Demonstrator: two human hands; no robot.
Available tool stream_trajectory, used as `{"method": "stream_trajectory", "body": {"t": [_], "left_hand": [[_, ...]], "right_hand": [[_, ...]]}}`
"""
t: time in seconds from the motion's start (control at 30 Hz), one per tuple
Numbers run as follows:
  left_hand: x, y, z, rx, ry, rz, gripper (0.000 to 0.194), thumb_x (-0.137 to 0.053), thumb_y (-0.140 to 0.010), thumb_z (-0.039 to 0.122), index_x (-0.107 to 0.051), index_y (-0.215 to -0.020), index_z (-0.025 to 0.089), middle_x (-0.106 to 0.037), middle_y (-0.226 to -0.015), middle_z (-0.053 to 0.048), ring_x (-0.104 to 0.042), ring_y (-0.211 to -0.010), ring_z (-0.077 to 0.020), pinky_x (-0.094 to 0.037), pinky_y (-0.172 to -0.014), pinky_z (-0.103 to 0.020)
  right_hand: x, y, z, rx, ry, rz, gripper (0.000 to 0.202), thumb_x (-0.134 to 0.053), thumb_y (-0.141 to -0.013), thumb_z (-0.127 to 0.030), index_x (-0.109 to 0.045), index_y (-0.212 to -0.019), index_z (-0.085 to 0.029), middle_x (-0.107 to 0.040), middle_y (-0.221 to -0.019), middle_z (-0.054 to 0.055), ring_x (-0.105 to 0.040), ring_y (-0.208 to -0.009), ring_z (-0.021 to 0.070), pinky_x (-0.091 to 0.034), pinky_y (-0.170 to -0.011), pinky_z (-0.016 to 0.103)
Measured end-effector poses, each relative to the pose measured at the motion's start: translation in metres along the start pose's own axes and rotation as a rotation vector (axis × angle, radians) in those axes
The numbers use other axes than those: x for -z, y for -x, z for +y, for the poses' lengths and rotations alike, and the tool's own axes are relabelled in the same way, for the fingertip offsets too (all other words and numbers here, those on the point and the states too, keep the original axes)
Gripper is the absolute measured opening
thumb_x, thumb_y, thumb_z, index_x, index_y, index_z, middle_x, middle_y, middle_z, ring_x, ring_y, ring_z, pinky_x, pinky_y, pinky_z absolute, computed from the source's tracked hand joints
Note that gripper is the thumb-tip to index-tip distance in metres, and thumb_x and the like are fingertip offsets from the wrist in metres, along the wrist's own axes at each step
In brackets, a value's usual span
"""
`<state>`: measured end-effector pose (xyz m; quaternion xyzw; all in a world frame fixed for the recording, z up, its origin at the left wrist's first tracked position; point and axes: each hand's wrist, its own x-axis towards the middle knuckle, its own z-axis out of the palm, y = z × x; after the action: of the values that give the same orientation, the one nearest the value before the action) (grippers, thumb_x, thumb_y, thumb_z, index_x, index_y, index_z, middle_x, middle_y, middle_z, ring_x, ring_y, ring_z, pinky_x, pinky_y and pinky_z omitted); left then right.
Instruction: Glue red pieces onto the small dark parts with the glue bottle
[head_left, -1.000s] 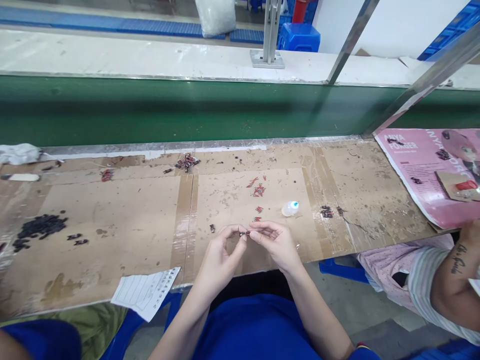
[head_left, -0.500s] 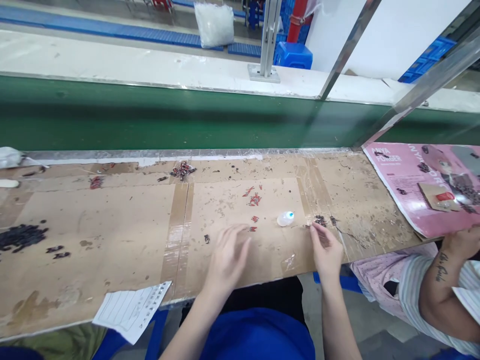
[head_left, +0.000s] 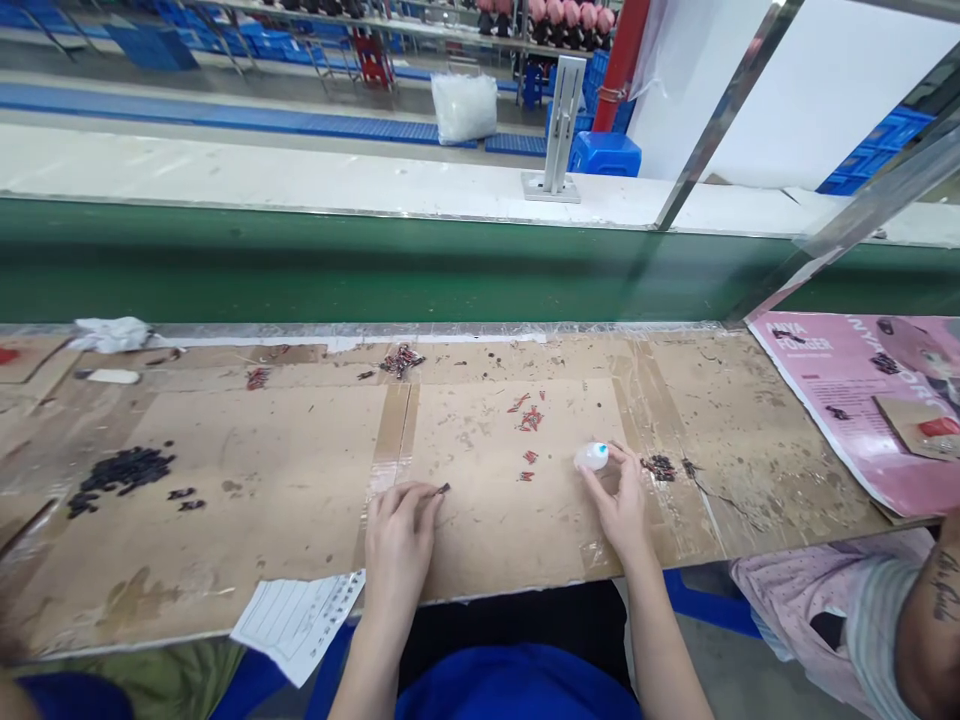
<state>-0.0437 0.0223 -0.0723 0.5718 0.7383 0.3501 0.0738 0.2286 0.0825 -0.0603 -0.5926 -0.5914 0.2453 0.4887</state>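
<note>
Between the thumb and forefinger of my left hand (head_left: 399,528) is a small dark piece (head_left: 444,488), held just above the cardboard. My right hand (head_left: 624,503) has its thumb and fingers around a small translucent squeeze bottle (head_left: 589,458) with a blue tip. The bottle lies tilted, and I cannot tell whether it still touches the board. Left of the bottle are small red pieces (head_left: 531,419), with two little groups of them nearer me. A heap of small dark-and-red parts (head_left: 660,468) sits just right of my right hand.
The cardboard-covered table (head_left: 262,450) carries a black heap of parts (head_left: 129,467) at left and a mixed pile (head_left: 401,360) at the back. A printed sheet (head_left: 296,625) overhangs the front edge. A co-worker's arm (head_left: 930,620) is at right, beside a pink poster (head_left: 825,375).
My right hand has moved left from the dark heap and closed on the bottle. My left hand has shifted left and now pinches a dark piece. The camera view has tilted up.
</note>
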Motion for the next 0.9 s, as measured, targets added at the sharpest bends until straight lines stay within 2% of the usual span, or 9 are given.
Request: {"method": "stream_trajectory", "body": {"t": [0.07,0.17,0.23,0.33,0.4,0.5,0.67,0.9], "left_hand": [[-0.006,-0.004,0.004,-0.021,0.051,0.013,0.035,-0.043,-0.091,0.045,-0.068,-0.081,0.023,-0.068,-0.087,-0.008,-0.056,-0.089,-0.0277,-0.045,-0.086,-0.044],[-0.018,-0.013,0.011,-0.024,0.125,-0.036,0.028,-0.05,-0.088,0.041,-0.07,-0.079,0.023,-0.07,-0.085,-0.007,-0.056,-0.09,-0.0273,-0.044,-0.087,-0.044],[-0.027,-0.018,0.015,-0.014,0.186,-0.084,0.021,-0.058,-0.085,0.038,-0.072,-0.078,0.024,-0.071,-0.087,-0.006,-0.056,-0.092,-0.0271,-0.044,-0.089,-0.045],[-0.034,-0.022,0.02,0.012,0.276,-0.135,0.01,-0.067,-0.079,0.033,-0.074,-0.077,0.025,-0.073,-0.09,-0.005,-0.055,-0.099,-0.0272,-0.042,-0.093,-0.045],[-0.034,-0.022,0.022,0.027,0.308,-0.158,0.008,-0.07,-0.076,0.031,-0.075,-0.081,0.026,-0.073,-0.093,-0.004,-0.054,-0.103,-0.0273,-0.041,-0.096,-0.046],[-0.029,-0.022,0.026,0.043,0.309,-0.201,0.014,-0.07,-0.077,0.03,-0.075,-0.089,0.028,-0.073,-0.099,-0.004,-0.053,-0.106,-0.0279,-0.039,-0.098,-0.048],[-0.022,-0.023,0.036,0.098,0.235,-0.237,0.009,-0.069,-0.079,0.028,-0.076,-0.083,0.031,-0.072,-0.105,-0.003,-0.049,-0.11,-0.0306,-0.034,-0.098,-0.054],[-0.022,-0.023,0.035,0.088,0.235,-0.234,0.009,-0.071,-0.077,0.027,-0.077,-0.082,0.032,-0.072,-0.104,-0.003,-0.049,-0.109,-0.0301,-0.035,-0.097,-0.053]], "right_hand": [[-0.002,0.001,-0.003,-0.098,-0.221,0.008,0.03,-0.07,-0.078,-0.042,-0.055,-0.096,-0.023,-0.07,-0.106,0.01,-0.062,-0.107,0.0267,-0.046,-0.093,0.047],[-0.011,0.004,-0.013,-0.224,-0.528,0.017,0.033,-0.074,-0.072,-0.043,-0.055,-0.09,-0.023,-0.07,-0.081,0.003,-0.066,-0.076,0.02,-0.052,-0.07,0.034],[-0.02,0.008,-0.021,-0.29,-0.665,0.022,0.034,-0.075,-0.068,-0.044,-0.06,-0.089,-0.021,-0.066,-0.074,0.0,-0.059,-0.06,0.0149,-0.049,-0.057,0.028],[-0.036,0.013,-0.029,-0.394,-0.762,0.06,0.033,-0.077,-0.063,-0.042,-0.066,-0.082,-0.018,-0.066,-0.072,0.001,-0.053,-0.054,0.012,-0.042,-0.047,0.025],[-0.045,0.016,-0.032,-0.437,-0.744,0.056,0.03,-0.079,-0.059,-0.04,-0.067,-0.074,-0.017,-0.067,-0.068,0.002,-0.055,-0.055,0.013,-0.04,-0.048,0.025],[-0.053,0.019,-0.038,-0.429,-0.632,0.013,0.027,-0.079,-0.062,-0.041,-0.068,-0.067,-0.017,-0.068,-0.062,0.002,-0.059,-0.057,0.0154,-0.044,-0.052,0.026],[-0.061,0.021,-0.048,-0.366,-0.52,0.008,0.027,-0.077,-0.065,-0.041,-0.072,-0.074,-0.016,-0.076,-0.076,0.007,-0.07,-0.073,0.0231,-0.055,-0.068,0.034],[-0.064,0.023,-0.048,-0.345,-0.456,-0.042,0.025,-0.075,-0.068,-0.04,-0.073,-0.074,-0.016,-0.077,-0.077,0.009,-0.071,-0.072,0.0244,-0.057,-0.068,0.036]]}}
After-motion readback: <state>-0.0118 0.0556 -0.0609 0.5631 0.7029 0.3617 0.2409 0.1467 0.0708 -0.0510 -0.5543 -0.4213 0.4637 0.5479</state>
